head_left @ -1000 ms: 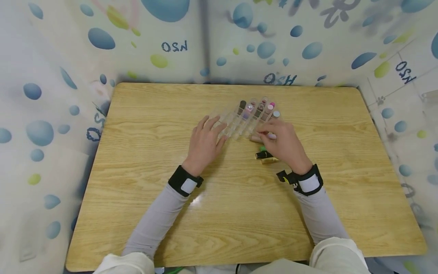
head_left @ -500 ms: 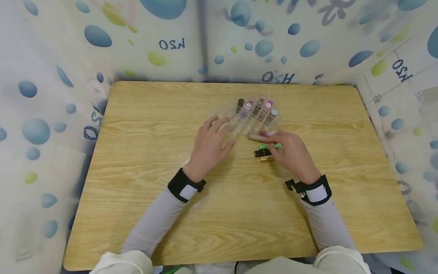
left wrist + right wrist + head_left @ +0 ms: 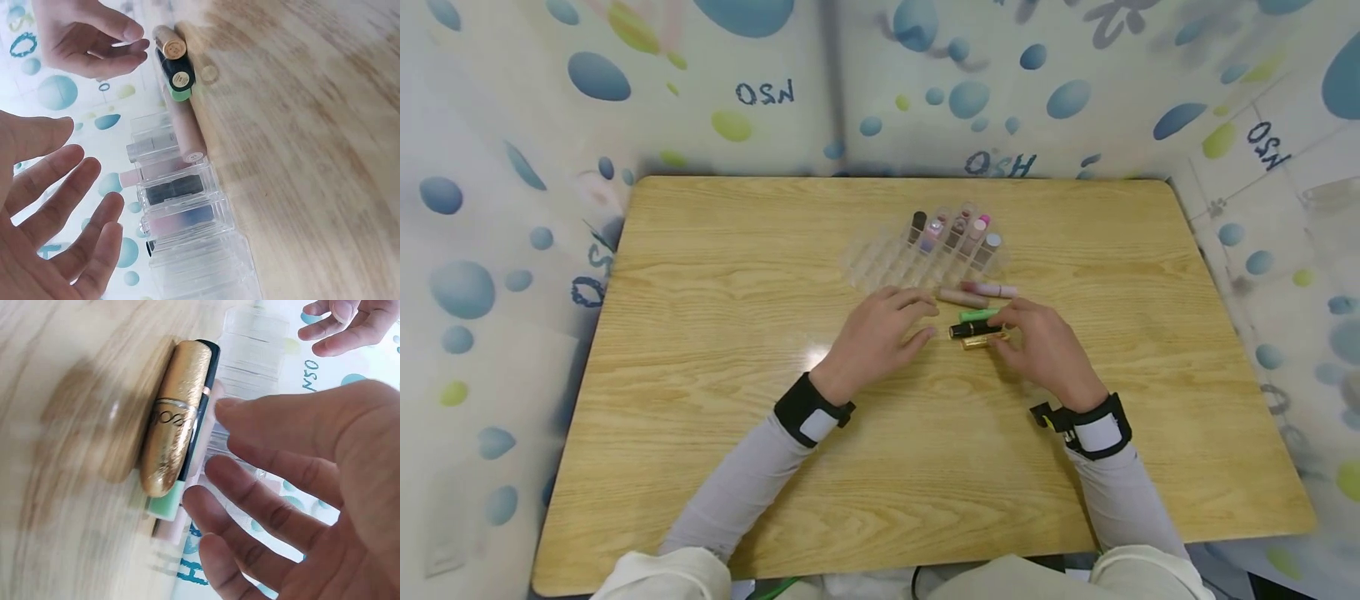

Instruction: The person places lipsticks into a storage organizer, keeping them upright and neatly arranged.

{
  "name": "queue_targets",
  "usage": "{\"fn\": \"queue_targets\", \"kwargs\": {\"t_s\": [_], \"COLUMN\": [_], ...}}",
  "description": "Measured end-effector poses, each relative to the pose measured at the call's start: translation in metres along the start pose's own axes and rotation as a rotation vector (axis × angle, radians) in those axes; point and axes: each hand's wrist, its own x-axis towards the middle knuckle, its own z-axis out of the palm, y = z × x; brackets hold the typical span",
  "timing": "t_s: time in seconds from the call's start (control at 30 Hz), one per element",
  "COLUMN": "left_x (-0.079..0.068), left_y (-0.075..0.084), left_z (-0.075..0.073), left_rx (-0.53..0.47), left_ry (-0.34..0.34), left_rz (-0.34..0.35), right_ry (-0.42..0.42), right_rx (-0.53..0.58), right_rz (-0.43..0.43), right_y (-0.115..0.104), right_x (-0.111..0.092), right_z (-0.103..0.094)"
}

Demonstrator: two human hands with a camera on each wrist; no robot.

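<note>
My right hand (image 3: 1037, 346) hovers with loosely bent fingers at the right ends of a gold lipstick (image 3: 175, 419), a black tube (image 3: 970, 330) and a green tube (image 3: 976, 316), which lie side by side on the table. Nothing is between its thumb and fingers in the right wrist view. My left hand (image 3: 880, 337), relaxed and holding nothing, is left of these tubes and in front of a clear lipstick organizer (image 3: 880, 258). Between the organizer and the green tube lie a beige tube (image 3: 962, 297) and a pale pink tube (image 3: 992, 289).
Several cosmetic tubes, among them a black-capped one (image 3: 917, 225) and a white-capped one (image 3: 992, 242), stand in the organizer's right-hand slots. Everything is on a wooden table (image 3: 737, 250), with patterned walls (image 3: 970, 100) behind and at the sides.
My right hand has moved from the organizer's front edge toward me, over the black and gold tubes, uncovering the pale pink tube. My left hand has drawn away from the organizer, toward me and rightward.
</note>
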Motion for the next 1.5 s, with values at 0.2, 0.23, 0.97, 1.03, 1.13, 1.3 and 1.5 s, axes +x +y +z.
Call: {"fn": "queue_targets", "kwargs": {"t_s": [0.2, 0.23, 0.97, 1.03, 1.13, 1.3, 1.5], "left_x": [-0.001, -0.002, -0.002, -0.003, -0.003, -0.003, -0.002], "left_y": [0.001, 0.001, 0.002, 0.001, 0.001, 0.001, 0.003], "left_z": [0.003, 0.004, 0.008, 0.008, 0.008, 0.009, 0.008], "left_rx": [-0.001, -0.004, -0.011, -0.01, -0.005, 0.002, 0.006], "left_ry": [-0.023, -0.026, -0.096, -0.099, -0.102, -0.108, -0.135], "left_rz": [-0.013, -0.016, -0.054, -0.053, -0.046, -0.031, -0.044], "right_ry": [-0.004, -0.006, -0.073, -0.066, -0.061, -0.048, -0.052], "right_rx": [0.011, 0.015, 0.054, 0.051, 0.052, 0.059, 0.091], "right_rz": [-0.015, -0.015, 0.038, 0.022, -0.005, -0.049, -0.086], "right_y": [0.005, 0.006, 0.009, 0.007, 0.004, -0.007, -0.023], "right_x": [-0.002, -0.003, -0.008, -0.008, -0.006, 0.0, 0.008], "right_z": [0.004, 0.004, 0.01, 0.01, 0.008, 0.006, 0.005]}}
